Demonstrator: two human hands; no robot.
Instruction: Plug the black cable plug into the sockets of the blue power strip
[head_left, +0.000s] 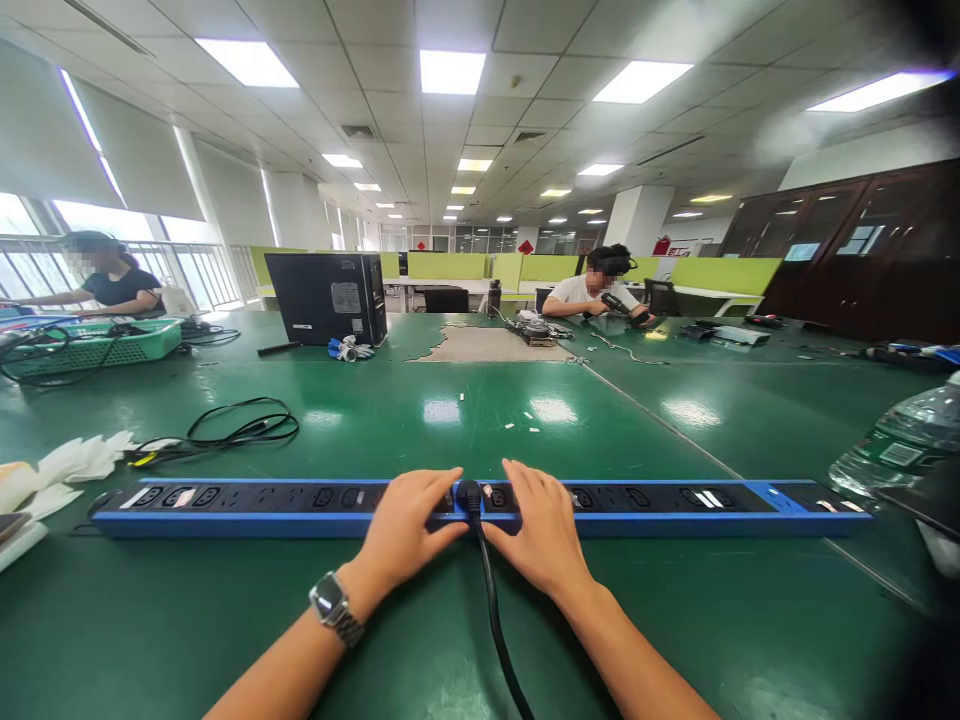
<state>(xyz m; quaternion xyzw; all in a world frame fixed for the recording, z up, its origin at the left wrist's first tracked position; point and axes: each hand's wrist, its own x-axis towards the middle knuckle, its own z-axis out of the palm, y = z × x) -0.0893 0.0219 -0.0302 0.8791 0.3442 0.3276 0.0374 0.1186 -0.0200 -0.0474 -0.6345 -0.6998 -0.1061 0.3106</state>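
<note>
The fingers of the left hand are lying flat and loosely spread on the long blue power strip, gripping nothing. The right hand is resting the same way, fingers open, just across a black plug sitting in a socket between the two hands. Its cable is running back toward the person. A wristwatch is showing on the left wrist. The strip is lying crosswise on the green table; white labels on it are too small to read. A plastic bottle is lying at the right, and a coiled black cord at the left.
</note>
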